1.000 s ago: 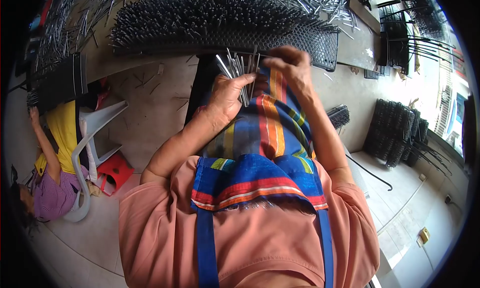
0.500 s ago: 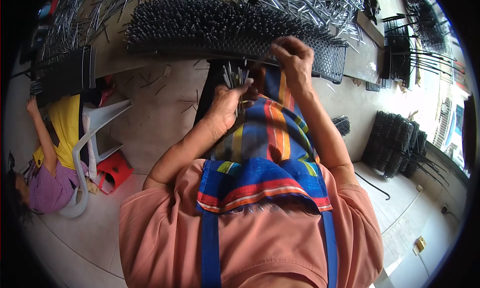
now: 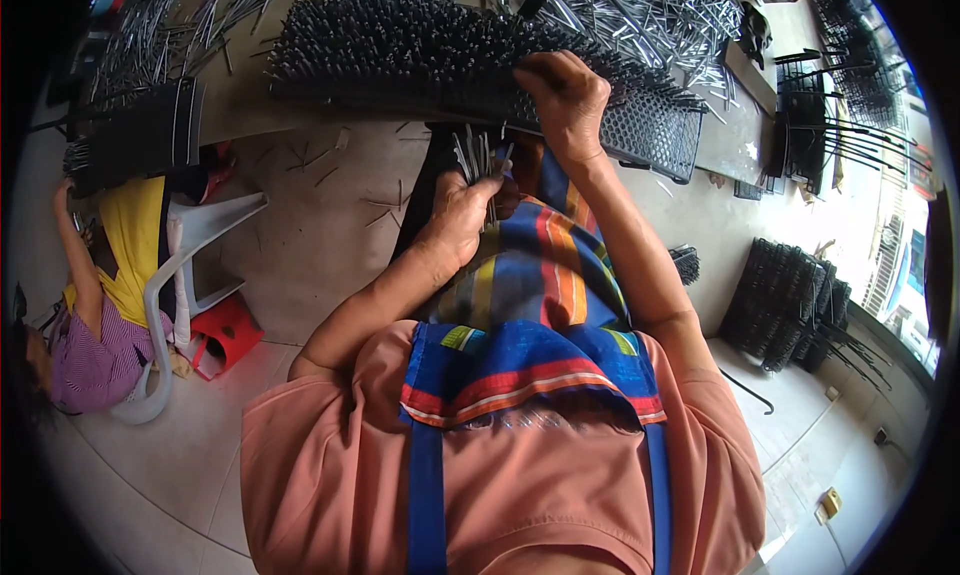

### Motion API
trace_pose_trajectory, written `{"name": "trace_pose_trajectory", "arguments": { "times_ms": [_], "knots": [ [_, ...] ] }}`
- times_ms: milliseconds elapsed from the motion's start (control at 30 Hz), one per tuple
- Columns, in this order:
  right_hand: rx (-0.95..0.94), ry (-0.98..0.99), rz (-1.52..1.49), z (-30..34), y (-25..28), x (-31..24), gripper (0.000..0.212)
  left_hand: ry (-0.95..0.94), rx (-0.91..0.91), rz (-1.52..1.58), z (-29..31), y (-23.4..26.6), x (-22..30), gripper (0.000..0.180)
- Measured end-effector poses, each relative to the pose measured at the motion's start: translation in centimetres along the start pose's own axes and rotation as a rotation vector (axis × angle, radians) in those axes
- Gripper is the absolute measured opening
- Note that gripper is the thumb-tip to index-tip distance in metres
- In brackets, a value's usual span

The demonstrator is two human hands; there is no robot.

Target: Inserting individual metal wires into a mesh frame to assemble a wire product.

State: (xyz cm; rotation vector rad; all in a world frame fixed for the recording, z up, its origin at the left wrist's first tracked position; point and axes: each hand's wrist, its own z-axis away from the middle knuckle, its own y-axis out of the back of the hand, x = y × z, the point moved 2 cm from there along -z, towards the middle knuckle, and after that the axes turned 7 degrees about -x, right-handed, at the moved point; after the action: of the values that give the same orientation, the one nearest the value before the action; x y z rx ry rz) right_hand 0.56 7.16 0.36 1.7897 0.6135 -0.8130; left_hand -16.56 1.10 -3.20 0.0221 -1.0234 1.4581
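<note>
A bundle of thin grey rods [image 3: 474, 157] sticks up out of my left hand [image 3: 458, 220], whose fingers wrap round it over my lap. My right hand [image 3: 572, 100] is at the long dark rack [image 3: 658, 140], with thumb and fingers pinched together. Whatever sits in that pinch is too small and dark to make out. Dense dark rods [image 3: 390, 55] stand upright in the rack's left and middle parts. Its honeycomb of holes shows bare at the right end, just beyond my right hand.
Loose rods [image 3: 650, 25] lie heaped on the table behind the rack. At the left, a co-worker [image 3: 105, 350] sits on a grey plastic chair [image 3: 160, 305] by another dark rack [image 3: 130, 135]. A red basket [image 3: 222, 337] and stacked black racks [image 3: 780, 300] are on the floor.
My right hand has moved a little left and up along the rack, and its fingers have closed in. My left hand keeps hold of the rods. The whole view has shifted slightly.
</note>
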Motion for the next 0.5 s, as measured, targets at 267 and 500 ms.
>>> {"name": "trace_pose_trajectory", "arguments": {
  "times_ms": [267,500],
  "knots": [
    [-0.038,0.207,0.203,-1.3,-0.5,-1.0,0.010,0.051,-0.005,0.305,-2.3,0.2,1.0,0.012],
    [-0.043,0.152,0.250,1.1,1.2,-1.5,0.009,0.052,-0.113,0.397,-2.7,-0.9,1.4,0.011]
  ]
}}
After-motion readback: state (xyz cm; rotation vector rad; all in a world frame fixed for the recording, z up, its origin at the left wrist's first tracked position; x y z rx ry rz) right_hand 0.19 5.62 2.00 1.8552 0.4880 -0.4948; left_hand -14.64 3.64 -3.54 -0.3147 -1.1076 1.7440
